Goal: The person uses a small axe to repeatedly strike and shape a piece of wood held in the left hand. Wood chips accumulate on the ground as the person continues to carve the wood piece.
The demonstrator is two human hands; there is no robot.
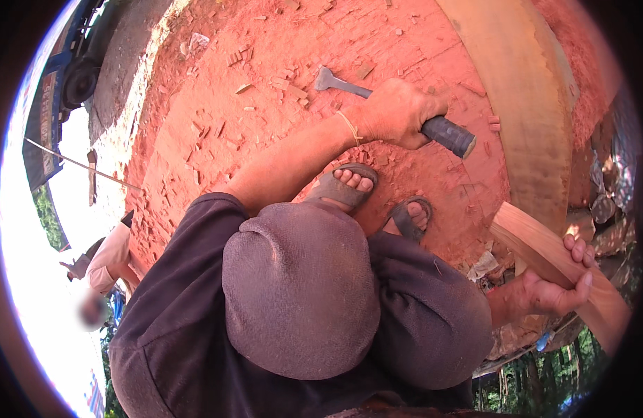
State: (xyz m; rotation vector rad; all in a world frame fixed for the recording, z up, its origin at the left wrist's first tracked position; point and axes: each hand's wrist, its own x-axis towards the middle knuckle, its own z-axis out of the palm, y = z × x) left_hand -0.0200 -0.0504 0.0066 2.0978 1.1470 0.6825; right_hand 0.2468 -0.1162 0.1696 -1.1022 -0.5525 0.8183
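Note:
My left hand is closed round a long tool with a black wrapped grip. Its narrow dark shaft runs out past my hand to a flared metal blade, pointing left above the reddish ground. At the right, my right hand grips a pale wooden board, thumb on one side and fingertips over the other edge. That board slants from the ground by the large timber down to the lower right. Blade and board are well apart. My knees, in dark cloth, cover the middle of the view.
A large pale timber stretches along the right. Wood chips litter the red ground around my sandalled feet. At the left are another person, a thin stick and a dark vehicle. Several wood pieces lie at far right.

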